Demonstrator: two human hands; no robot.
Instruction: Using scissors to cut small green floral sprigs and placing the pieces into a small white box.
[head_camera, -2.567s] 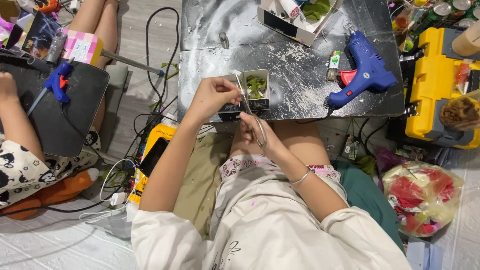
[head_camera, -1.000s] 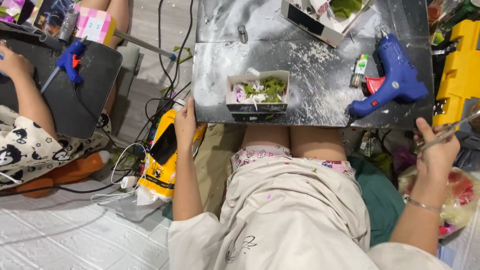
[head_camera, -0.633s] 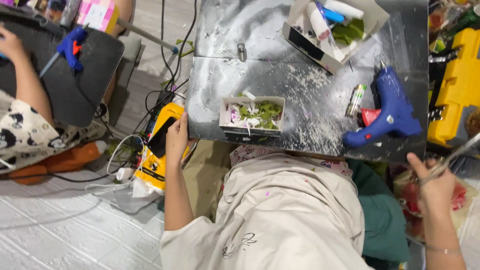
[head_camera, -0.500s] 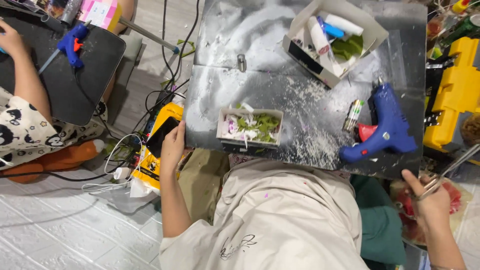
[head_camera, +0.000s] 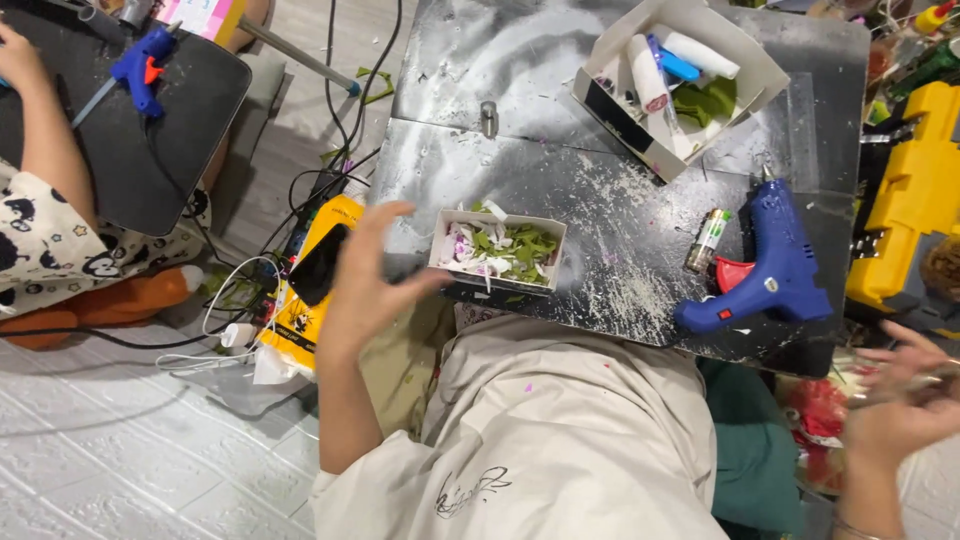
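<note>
The left hand (head_camera: 365, 285) is hovering with fingers spread and empty, just left of the small box (head_camera: 497, 250) of green and white scraps, which is sitting at the near edge of the black board (head_camera: 600, 170). The right hand (head_camera: 905, 410) is off to the far right, well apart from the board, pinching a thin metal tool (head_camera: 915, 378); it is blurred, so what kind of tool I cannot tell.

The box is resting so close to the edge that a careless knock from the left hand could likely tip it onto the lap.

The glue gun (head_camera: 765, 270) is lying right of the box, between it and the right hand, with a small tube (head_camera: 706, 240) beside it. A larger box (head_camera: 680, 80) is sitting farther back. Another person's arm (head_camera: 45, 130) is working at far left.
</note>
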